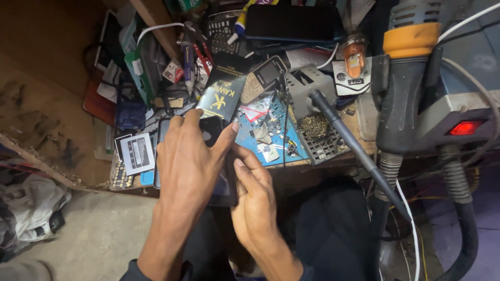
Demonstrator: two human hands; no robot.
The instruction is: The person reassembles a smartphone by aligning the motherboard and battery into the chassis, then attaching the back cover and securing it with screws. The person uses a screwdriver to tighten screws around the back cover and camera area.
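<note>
Head view, 2 hands on 1 device. The left hand (190, 161) lies palm-down over a flat black rectangular smartphone (213, 130), fingers spread, thumb pressing its right edge. The right hand (255, 200) grips the phone's lower right edge from beneath, fingers curled together. The phone sits at the front edge of the cluttered wooden workbench (359, 122), long axis running away from the person, far end pointing toward a black glossy card packet (223, 93).
</note>
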